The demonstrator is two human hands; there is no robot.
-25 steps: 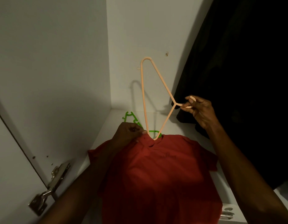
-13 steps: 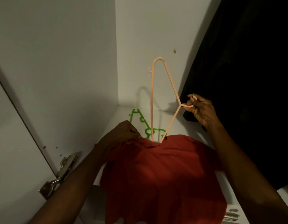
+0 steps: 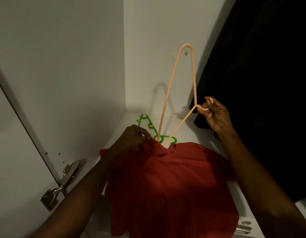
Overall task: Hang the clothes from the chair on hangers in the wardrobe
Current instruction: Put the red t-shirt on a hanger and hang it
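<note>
The inside of the wardrobe is white, with a plain side panel (image 3: 59, 69) on the left and a back panel (image 3: 157, 31) that meets it in a straight corner. The white shelf (image 3: 186, 124) below is dim and carries soft shadows. A metal hinge (image 3: 61, 184) sits low on the left, near small screw holes. On the right hangs dark black fabric (image 3: 260, 83).
</note>
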